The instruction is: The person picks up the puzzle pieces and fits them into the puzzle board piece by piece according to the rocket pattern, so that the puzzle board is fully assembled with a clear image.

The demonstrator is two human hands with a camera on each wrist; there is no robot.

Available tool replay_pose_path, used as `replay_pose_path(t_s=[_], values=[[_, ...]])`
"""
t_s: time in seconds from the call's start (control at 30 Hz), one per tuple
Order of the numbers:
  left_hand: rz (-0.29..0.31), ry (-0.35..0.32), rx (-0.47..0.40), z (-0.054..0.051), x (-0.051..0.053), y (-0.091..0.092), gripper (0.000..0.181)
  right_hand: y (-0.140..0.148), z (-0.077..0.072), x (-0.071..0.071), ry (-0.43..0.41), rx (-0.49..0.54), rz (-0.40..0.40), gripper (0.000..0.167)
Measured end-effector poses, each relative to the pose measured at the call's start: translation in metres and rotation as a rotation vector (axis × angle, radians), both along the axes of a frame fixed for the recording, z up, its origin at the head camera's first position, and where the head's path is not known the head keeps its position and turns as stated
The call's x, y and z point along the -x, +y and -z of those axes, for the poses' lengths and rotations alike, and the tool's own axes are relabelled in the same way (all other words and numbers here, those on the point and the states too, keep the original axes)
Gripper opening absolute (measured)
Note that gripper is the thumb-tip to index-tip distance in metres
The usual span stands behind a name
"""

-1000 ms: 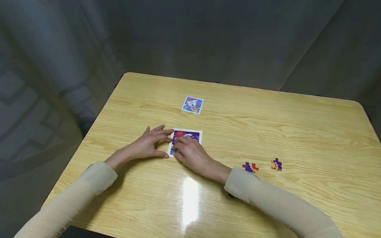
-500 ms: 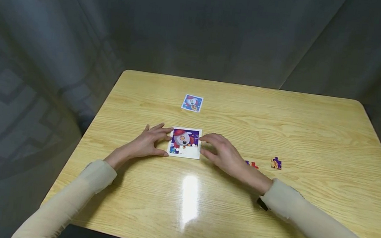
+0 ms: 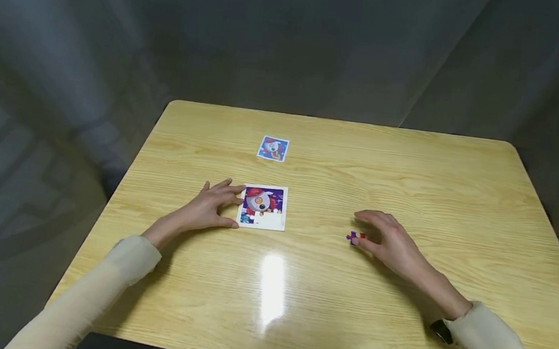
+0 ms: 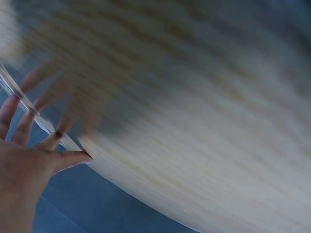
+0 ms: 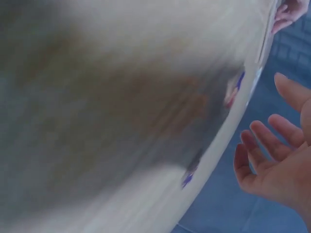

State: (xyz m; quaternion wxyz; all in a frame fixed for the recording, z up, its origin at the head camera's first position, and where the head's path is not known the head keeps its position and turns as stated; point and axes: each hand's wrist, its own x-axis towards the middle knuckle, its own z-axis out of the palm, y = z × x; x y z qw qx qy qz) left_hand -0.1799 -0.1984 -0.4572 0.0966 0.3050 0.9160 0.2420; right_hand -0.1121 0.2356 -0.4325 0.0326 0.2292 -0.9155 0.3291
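A white-framed jigsaw puzzle board (image 3: 270,222) lies flat on the table, partly filled with a picture of a white character in red; its lower right part is bare white. Along the board's left edge, my left hand (image 3: 206,206) rests its fingertips and thumb. My right hand (image 3: 395,244) hovers over a purple and red jigsaw piece (image 3: 353,239), fingers loosely bent and thumb apart from them. In the right wrist view that hand holds nothing and stays clear of the surface. A second jigsaw piece (image 5: 188,179) shows there, but the hand hides it in the head view.
A small picture card (image 3: 273,148) with the same character lies beyond the board. The wooden table (image 3: 413,171) has rounded far corners, and grey curtains (image 3: 293,45) hang behind it. Glare shows near the front edge.
My right hand has left the puzzle board and moved right to the loose pieces. The board's picture is uncovered now. My left hand keeps its place at the board's edge.
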Motion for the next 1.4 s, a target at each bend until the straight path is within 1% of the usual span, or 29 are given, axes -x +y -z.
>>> replay_pose_path(t_s=[0.1, 0.2, 0.4, 0.53, 0.63, 0.9, 1.17, 1.27, 1.4], values=[[-0.006, -0.001, 0.002, -0.001, -0.001, -0.003, 0.056, 0.005, 0.005, -0.005, 0.030, -0.020, -0.008, 0.052], [-0.010, 0.002, 0.004, -0.002, -0.002, -0.004, 0.057, 0.006, 0.009, -0.009, 0.039, -0.019, -0.007, 0.052], [0.000, 0.008, 0.006, -0.003, -0.004, -0.004, 0.057, 0.004, 0.015, -0.015, 0.060, -0.040, 0.033, 0.049], [0.004, 0.018, 0.011, -0.003, -0.003, -0.003, 0.058, 0.004, 0.017, -0.017, 0.052, -0.048, 0.054, 0.050], [0.007, 0.023, 0.013, -0.002, -0.002, -0.003, 0.057, 0.004, 0.018, -0.018, 0.055, -0.046, 0.051, 0.050], [0.008, 0.012, 0.013, -0.002, -0.001, -0.003, 0.056, 0.001, 0.024, -0.018, 0.149, -0.095, 0.022, 0.044], [0.006, 0.011, 0.018, -0.003, -0.001, -0.001, 0.057, -0.002, 0.026, -0.019, 0.133, -0.114, 0.042, 0.039], [0.008, 0.010, 0.015, -0.003, -0.001, 0.000, 0.057, -0.001, 0.027, -0.019, 0.138, -0.106, 0.053, 0.038], [0.008, 0.006, 0.016, -0.002, -0.001, 0.000, 0.056, 0.001, 0.029, -0.020, 0.165, -0.092, 0.046, 0.036]])
